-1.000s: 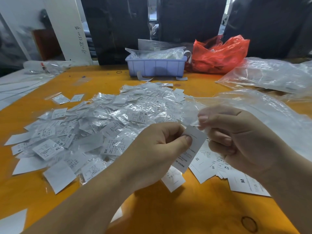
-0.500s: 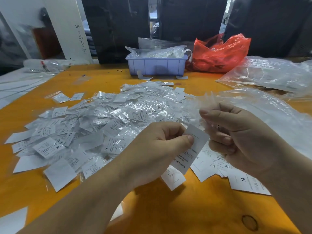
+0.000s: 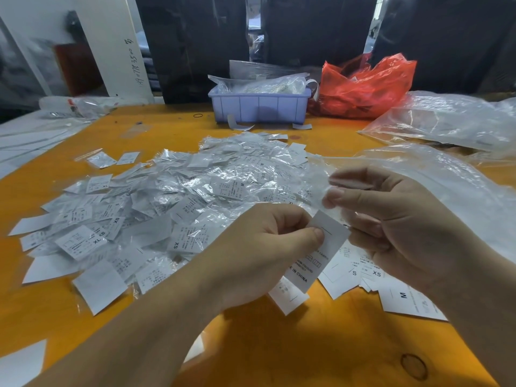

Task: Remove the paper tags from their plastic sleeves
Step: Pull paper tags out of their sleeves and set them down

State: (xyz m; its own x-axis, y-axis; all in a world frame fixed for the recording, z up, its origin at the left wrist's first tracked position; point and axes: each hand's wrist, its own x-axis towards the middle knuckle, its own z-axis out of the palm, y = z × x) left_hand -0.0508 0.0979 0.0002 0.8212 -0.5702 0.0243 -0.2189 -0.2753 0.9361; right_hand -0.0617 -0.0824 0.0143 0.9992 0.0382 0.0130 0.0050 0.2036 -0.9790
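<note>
Paper tag (image 3: 315,251): light, thin, bends easily; left hand (image 3: 259,255) pinches its upper edge.
Plastic sleeve (image 3: 331,202): flimsy, slippery film; right hand (image 3: 391,219) pinches it.

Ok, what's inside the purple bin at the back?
The purple bin holds crumpled clear plastic bags heaped above its rim, with pale contents showing faintly through them. Whatever lies lower down is hidden by its walls.

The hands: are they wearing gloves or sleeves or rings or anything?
No. The left hand and the right hand are bare: no gloves, rings or watch show. Both forearms are bare too, with no sleeve in view up to the picture's edge. The nails that show are short and plain, without polish.
</note>
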